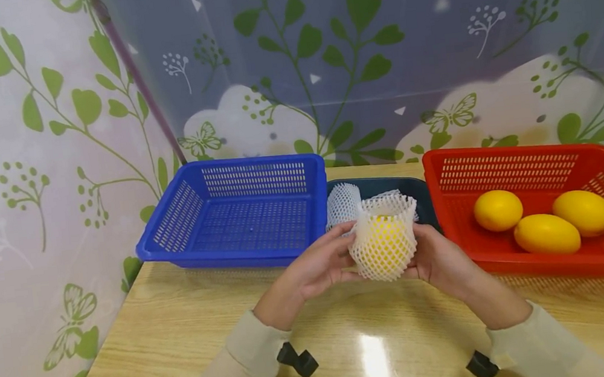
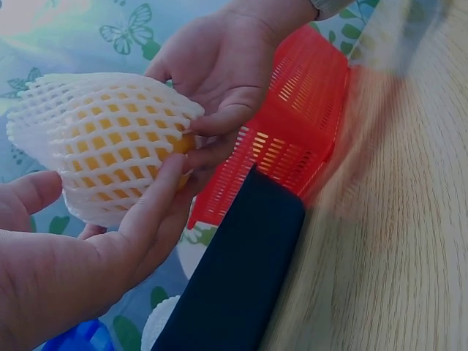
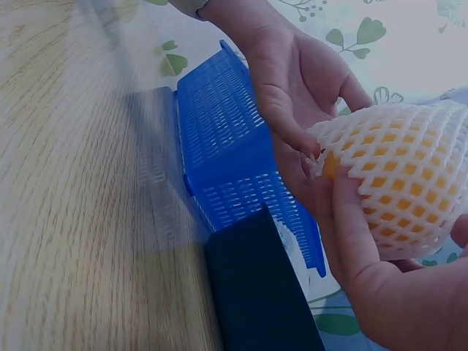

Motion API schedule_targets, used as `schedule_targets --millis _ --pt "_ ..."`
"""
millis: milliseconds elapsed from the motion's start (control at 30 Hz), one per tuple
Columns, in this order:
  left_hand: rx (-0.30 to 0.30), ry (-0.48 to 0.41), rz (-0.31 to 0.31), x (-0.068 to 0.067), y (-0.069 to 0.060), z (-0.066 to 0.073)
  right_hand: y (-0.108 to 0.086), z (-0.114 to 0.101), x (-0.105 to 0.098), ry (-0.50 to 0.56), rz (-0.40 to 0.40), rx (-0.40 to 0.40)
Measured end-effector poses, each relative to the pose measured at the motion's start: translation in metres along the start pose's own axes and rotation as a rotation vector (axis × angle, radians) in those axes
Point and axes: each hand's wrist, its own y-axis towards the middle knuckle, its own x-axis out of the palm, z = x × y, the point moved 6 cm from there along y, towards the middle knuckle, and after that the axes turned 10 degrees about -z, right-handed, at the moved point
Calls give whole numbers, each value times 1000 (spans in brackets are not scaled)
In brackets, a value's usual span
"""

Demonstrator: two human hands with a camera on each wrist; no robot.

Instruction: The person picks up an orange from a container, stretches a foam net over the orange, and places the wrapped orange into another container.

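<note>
A yellow fruit in a white foam net (image 1: 385,246) is held up between both hands, over the near edge of a dark green tray (image 1: 370,187). The left hand (image 1: 324,263) grips it from the left, the right hand (image 1: 442,260) from the right. In the left wrist view the net (image 2: 117,146) covers most of the fruit, with the left hand's fingers (image 2: 150,208) curled under it. A bit of bare yellow fruit (image 3: 330,165) shows at the net's end in the right wrist view.
On the left stands a blue basket (image 1: 254,257) with nothing in it. A red basket (image 1: 560,264) on the right holds three yellow fruits (image 1: 547,234). More white foam nets (image 1: 343,202) lie in the green tray. A patterned cloth hangs behind.
</note>
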Motion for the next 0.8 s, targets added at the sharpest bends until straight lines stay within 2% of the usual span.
schedule_targets --millis 267,367,567,800 --pt "4 -47 1 -2 0 0 1 0 -1 7 35 -33" --pt "23 -66 7 -2 1 0 2 1 -1 10 24 -49" --pt "52 -41 47 -3 2 2 3 5 1 47 -31 -65" --pt "46 -10 68 -4 2 0 4 9 0 155 -13 -54"
